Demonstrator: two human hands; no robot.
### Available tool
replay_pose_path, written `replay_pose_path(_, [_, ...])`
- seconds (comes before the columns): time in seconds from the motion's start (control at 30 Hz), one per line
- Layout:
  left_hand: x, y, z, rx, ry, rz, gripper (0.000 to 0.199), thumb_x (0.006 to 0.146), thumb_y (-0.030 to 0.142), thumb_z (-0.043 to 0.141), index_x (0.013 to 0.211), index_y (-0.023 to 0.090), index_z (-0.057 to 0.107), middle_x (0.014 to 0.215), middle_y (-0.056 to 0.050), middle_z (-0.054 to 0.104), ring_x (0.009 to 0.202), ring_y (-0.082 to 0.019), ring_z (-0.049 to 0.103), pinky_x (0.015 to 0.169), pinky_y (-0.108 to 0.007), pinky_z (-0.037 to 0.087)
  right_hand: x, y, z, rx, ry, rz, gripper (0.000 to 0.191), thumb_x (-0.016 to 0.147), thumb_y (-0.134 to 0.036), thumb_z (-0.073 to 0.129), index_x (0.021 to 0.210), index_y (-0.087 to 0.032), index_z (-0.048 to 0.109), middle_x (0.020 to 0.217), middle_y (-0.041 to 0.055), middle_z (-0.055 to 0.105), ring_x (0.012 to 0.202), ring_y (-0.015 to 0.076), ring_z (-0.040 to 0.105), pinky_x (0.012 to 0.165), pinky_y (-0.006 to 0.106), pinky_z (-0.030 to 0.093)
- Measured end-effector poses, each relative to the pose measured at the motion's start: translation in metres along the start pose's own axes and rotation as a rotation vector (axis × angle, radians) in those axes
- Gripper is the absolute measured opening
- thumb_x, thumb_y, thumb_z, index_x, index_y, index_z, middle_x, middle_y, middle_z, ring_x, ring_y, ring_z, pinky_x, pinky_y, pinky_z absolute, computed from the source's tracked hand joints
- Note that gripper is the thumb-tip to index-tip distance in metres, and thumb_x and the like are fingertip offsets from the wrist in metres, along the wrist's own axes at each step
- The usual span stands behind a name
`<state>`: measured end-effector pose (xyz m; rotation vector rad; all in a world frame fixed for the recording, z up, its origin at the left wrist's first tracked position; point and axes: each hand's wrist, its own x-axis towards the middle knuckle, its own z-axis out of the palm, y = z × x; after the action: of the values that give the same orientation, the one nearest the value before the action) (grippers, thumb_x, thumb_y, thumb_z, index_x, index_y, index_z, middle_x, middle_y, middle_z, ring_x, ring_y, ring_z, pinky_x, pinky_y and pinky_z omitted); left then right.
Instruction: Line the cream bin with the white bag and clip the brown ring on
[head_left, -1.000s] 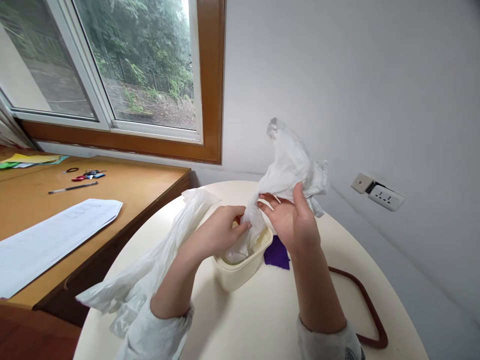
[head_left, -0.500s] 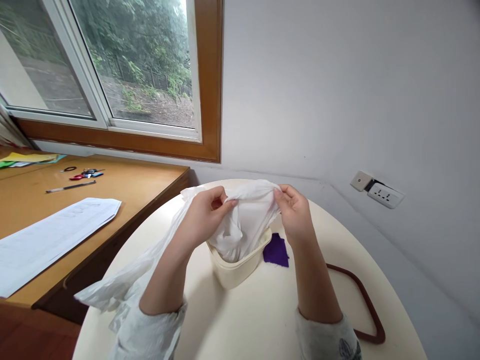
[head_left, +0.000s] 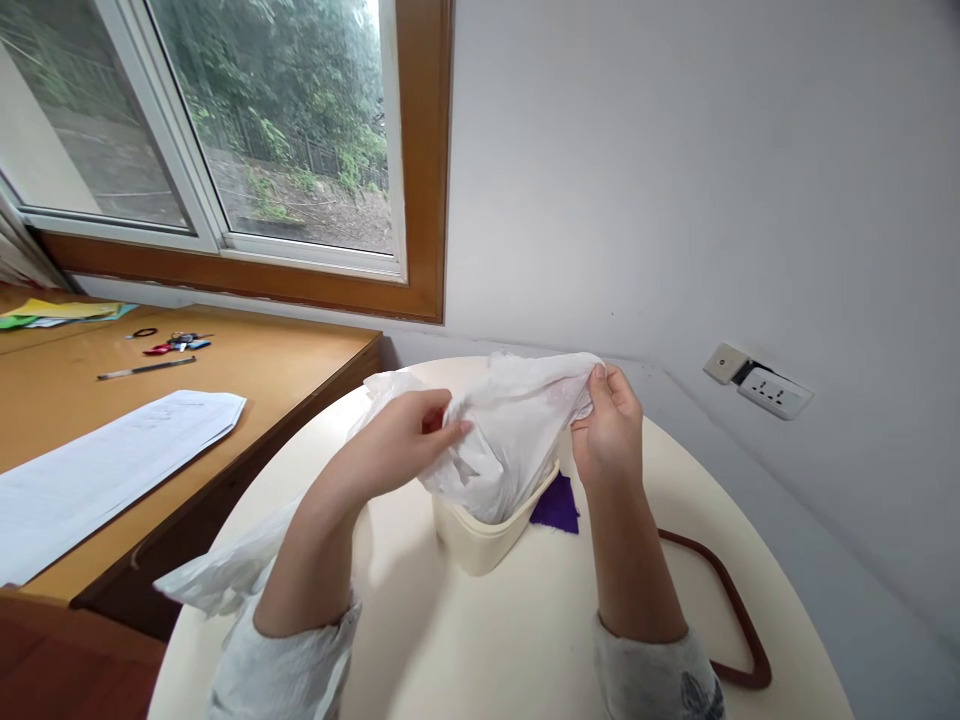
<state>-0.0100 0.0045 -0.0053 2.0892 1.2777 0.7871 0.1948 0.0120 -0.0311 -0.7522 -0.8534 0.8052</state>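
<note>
A thin white plastic bag [head_left: 517, 420] is bunched in and above a cream bin [head_left: 480, 545] on the round table. My left hand [head_left: 409, 440] pinches the bag's edge over the bin's left side. On the right, my right hand [head_left: 611, 425] grips another part of the edge between thumb and fingers, pulling it taut and raised. More of the white plastic trails over the table beneath my left forearm. A purple cloth piece [head_left: 556, 503] lies just right of the bin, partly behind it.
A brown ring-shaped frame [head_left: 739, 610] lies on the round cream table [head_left: 525, 650] at the right. On the wooden desk [head_left: 300, 360] at left are papers [head_left: 135, 450], a pen [head_left: 146, 368] and keys [head_left: 180, 343]. A wall socket [head_left: 772, 390] is at right.
My right hand has moved right and slightly up, stretching the bag's edge wider. My left hand has stayed near its place, and the bin has shifted slightly right.
</note>
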Motion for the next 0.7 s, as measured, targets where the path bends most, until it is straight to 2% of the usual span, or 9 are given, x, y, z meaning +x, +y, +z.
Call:
replay_pose_path(0.1, [-0.004, 0.007, 0.006, 0.066, -0.142, 0.028, 0.026, 0.081, 0.038, 0.042, 0.062, 0.02, 0.042, 0.058, 0.003, 0.038, 0.05, -0.011, 0.036, 0.043, -0.023, 0.025, -0.004, 0.0, 0.005, 0.01, -0.015, 0.043, 0.02, 0.078, -0.041, 0.057, 0.08, -0.022, 0.055, 0.075, -0.0011, 0.057, 0.066, 0.011, 0.054, 0.056, 0.022, 0.042])
replay_pose_path(0.23, [-0.006, 0.013, 0.016, 0.144, -0.237, 0.056, 0.022, 0.08, 0.03, 0.04, 0.06, 0.021, 0.039, 0.056, 0.003, 0.04, 0.048, -0.012, 0.035, 0.044, -0.025, 0.023, -0.012, -0.002, 0.015, 0.039, -0.065, 0.067, 0.018, 0.08, -0.04, 0.056, 0.078, -0.022, 0.054, 0.072, -0.0023, 0.056, 0.063, 0.0103, 0.052, 0.056, 0.022, 0.042])
replay_pose_path(0.4, [-0.006, 0.011, 0.024, 0.222, -0.263, 0.089, 0.026, 0.075, 0.025, 0.043, 0.053, 0.021, 0.029, 0.049, 0.004, 0.033, 0.045, -0.012, 0.029, 0.044, -0.027, 0.02, -0.02, -0.005, 0.026, 0.064, -0.135, 0.114, 0.015, 0.081, -0.035, 0.055, 0.077, -0.021, 0.054, 0.067, -0.0039, 0.054, 0.063, 0.0105, 0.051, 0.06, 0.023, 0.042])
replay_pose_path(0.53, [-0.005, 0.01, 0.024, 0.251, -0.315, 0.114, 0.028, 0.074, 0.025, 0.045, 0.052, 0.02, 0.028, 0.049, 0.004, 0.033, 0.044, -0.011, 0.029, 0.045, -0.027, 0.021, -0.02, -0.003, 0.025, 0.096, -0.177, 0.133, 0.017, 0.081, -0.034, 0.055, 0.073, -0.02, 0.053, 0.065, -0.005, 0.051, 0.06, 0.0087, 0.049, 0.063, 0.023, 0.043])
replay_pose_path(0.63, [-0.003, 0.009, 0.021, 0.275, -0.294, 0.092, 0.025, 0.073, 0.022, 0.044, 0.054, 0.019, 0.028, 0.051, 0.004, 0.034, 0.046, -0.011, 0.03, 0.046, -0.026, 0.022, -0.012, 0.0, 0.016, 0.153, -0.096, 0.118, 0.017, 0.079, -0.033, 0.056, 0.072, -0.018, 0.053, 0.067, -0.004, 0.053, 0.064, 0.0095, 0.052, 0.064, 0.024, 0.044])
replay_pose_path(0.7, [0.0, 0.007, 0.017, 0.274, -0.203, 0.05, 0.022, 0.073, 0.019, 0.042, 0.056, 0.019, 0.028, 0.052, 0.004, 0.034, 0.048, -0.01, 0.03, 0.047, -0.026, 0.022, -0.004, 0.002, 0.009, 0.204, -0.006, 0.108, 0.013, 0.078, -0.03, 0.056, 0.074, -0.017, 0.055, 0.072, -0.0022, 0.056, 0.073, 0.0118, 0.056, 0.07, 0.025, 0.046])
